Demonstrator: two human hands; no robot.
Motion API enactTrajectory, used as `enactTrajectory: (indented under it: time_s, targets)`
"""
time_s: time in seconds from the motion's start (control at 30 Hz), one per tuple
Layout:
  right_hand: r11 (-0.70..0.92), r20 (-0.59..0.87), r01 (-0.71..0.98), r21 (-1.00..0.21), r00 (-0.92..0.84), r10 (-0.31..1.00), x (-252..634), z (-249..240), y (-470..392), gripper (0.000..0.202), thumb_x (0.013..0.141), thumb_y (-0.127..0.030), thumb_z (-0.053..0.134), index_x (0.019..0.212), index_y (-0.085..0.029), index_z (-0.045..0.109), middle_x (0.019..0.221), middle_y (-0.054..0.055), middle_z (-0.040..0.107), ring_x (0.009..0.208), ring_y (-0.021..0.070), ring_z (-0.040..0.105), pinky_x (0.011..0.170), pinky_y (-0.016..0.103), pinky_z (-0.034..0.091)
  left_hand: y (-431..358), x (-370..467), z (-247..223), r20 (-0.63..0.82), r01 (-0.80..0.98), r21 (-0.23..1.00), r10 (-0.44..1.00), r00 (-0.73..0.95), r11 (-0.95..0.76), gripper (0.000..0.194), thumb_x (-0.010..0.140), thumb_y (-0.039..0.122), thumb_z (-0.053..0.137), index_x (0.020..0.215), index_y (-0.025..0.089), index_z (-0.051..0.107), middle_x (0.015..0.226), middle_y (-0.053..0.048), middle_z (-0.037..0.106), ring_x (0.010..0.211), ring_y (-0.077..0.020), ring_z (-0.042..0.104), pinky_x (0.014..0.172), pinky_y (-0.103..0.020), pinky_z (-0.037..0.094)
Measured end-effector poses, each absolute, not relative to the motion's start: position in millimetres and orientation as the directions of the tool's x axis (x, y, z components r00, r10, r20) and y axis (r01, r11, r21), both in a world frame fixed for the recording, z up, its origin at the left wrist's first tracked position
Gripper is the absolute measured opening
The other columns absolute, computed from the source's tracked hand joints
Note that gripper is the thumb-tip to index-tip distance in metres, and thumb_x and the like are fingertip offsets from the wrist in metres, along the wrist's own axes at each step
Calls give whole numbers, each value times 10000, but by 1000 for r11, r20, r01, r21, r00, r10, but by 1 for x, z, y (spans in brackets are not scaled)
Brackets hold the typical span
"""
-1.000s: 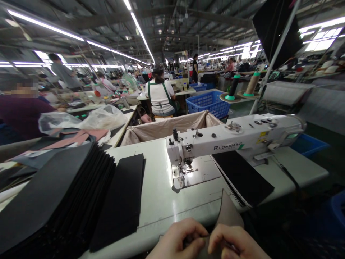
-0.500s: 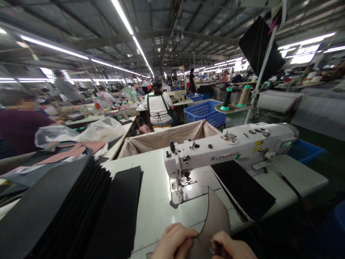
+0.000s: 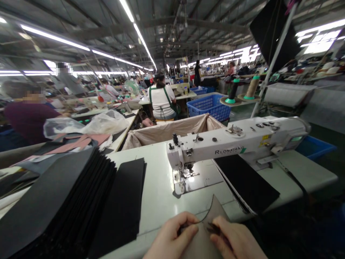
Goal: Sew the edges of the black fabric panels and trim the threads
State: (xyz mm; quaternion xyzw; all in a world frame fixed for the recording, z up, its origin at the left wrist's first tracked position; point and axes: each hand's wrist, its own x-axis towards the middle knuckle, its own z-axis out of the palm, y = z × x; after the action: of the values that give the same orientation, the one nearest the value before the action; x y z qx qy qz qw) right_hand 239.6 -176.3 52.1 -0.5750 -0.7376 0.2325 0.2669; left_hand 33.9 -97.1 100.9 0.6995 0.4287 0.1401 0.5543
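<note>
The piece [image 3: 201, 241] points away from the person, its narrow tip aimed up toward the sewing machine [image 3: 205, 145]; its long axis runs from the bottom of the view to that tip, leaning slightly right. There is one such piece, held at the near edge of the table [image 3: 159, 187], in front of the machine. It is thin, grey-brown and matt, with a concave left side edged in a darker line; its lower end is cut off by the frame.

The left hand [image 3: 176, 233] pinches the piece's left edge between thumb and curled fingers. The right hand [image 3: 231, 237] is closed narrowly around a small dark thing [image 3: 212, 228], against the piece; what it is, I cannot tell.

Three stacks of black panels lie on the table: a tall stack [image 3: 59, 187], a low stack [image 3: 122, 201] just beside it, and a right stack [image 3: 246, 181] partly under the machine's arm. Two spools stand beyond, one black spool [image 3: 234, 90] and one tan spool [image 3: 252, 87].
</note>
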Motion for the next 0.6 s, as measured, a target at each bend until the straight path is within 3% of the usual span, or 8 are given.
enactTrajectory:
  time_s: [0.1, 0.23, 0.6]
  targets:
    - [215, 95, 721, -659, -204, 974, 242, 75, -180, 175, 995, -328, 352, 901, -220, 454, 740, -10, 581, 662, 159, 573, 591, 279, 313, -102, 35, 109, -271, 418, 908, 765, 584, 3, 207, 925, 349, 527, 981, 206, 665, 914, -3, 667, 880, -173, 583, 787, -238, 424]
    - [178, 12, 744, -644, -222, 975, 241, 85, -183, 188, 997, -337, 366, 876, -220, 451, 727, -15, 565, 640, 161, 535, 579, 300, 257, -107, 31, 108, -296, 410, 911, 758, 581, 41, 205, 939, 352, 518, 999, 217, 660, 931, 10, 672, 879, -163, 586, 782, -233, 421]
    - [190, 5, 791, -581, -229, 973, 235, 82, -187, 172, 985, -325, 390, 878, -221, 475, 727, -15, 559, 633, 168, 507, 580, 313, 232, -111, 29, 102, -286, 394, 918, 746, 602, 33, 211, 959, 326, 494, 1031, 226, 664, 975, 8, 675, 925, -169, 589, 822, -246, 426]
